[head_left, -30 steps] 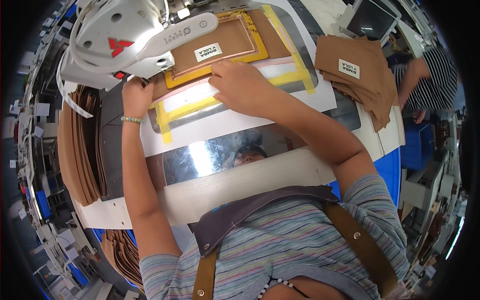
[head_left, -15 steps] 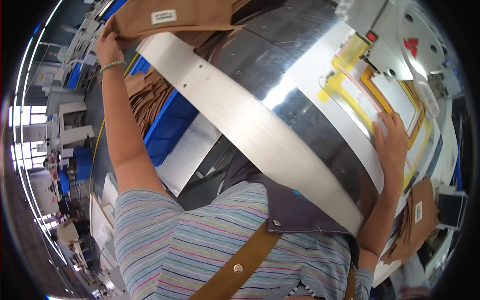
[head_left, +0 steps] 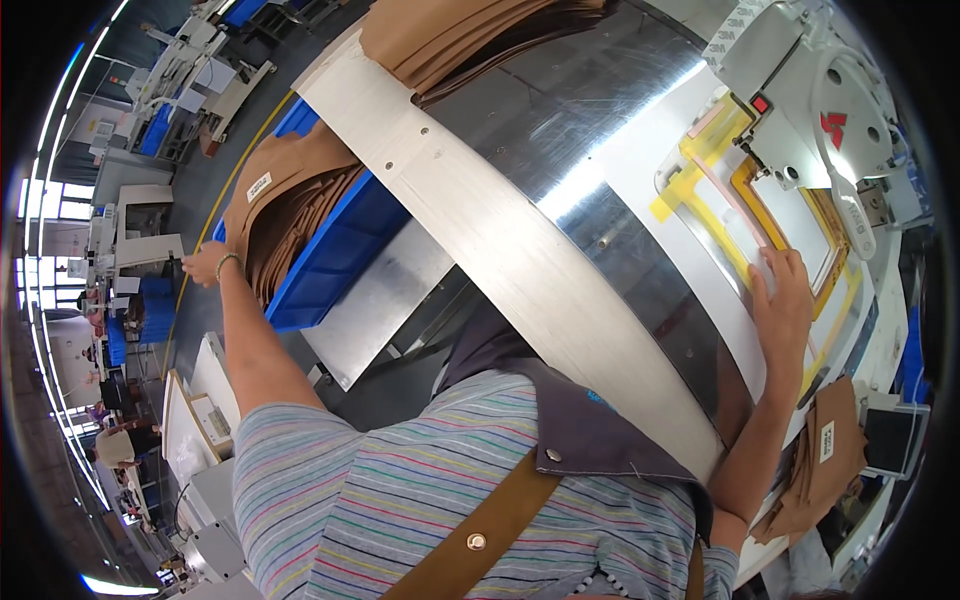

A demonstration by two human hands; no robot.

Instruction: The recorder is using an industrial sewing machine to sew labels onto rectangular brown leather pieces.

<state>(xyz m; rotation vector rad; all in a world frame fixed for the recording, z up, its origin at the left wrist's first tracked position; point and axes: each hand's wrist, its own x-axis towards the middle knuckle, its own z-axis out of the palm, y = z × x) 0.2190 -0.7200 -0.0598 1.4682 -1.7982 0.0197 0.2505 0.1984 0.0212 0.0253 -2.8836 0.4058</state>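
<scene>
My left hand (head_left: pixel 205 263) reaches out beside a blue bin (head_left: pixel 345 245), its fingers extended, with no cloth visible in them. A brown fabric piece with a small white label (head_left: pixel 285 165) lies over the folded brown pieces (head_left: pixel 300 225) in that bin, and its near edge ends close to my left wrist. On the right, my right hand (head_left: pixel 783 300) lies with fingers stretched on the near edge of a yellow-taped template (head_left: pixel 715 235). A yellow-brown frame (head_left: pixel 752 185) sits on the template under the white machine head (head_left: pixel 835 110).
A stack of brown fabric (head_left: pixel 450 40) lies at the far end of the metal worktop (head_left: pixel 500 250). More labelled brown pieces (head_left: pixel 825 450) hang at the lower right, near a dark screen (head_left: pixel 893 440). Other machines (head_left: pixel 165 110) stand across the aisle at left.
My left hand has moved down and nearer, away from the worktop stack. The labelled fabric piece it held now lies on the bin's pile. My right hand stays at the template.
</scene>
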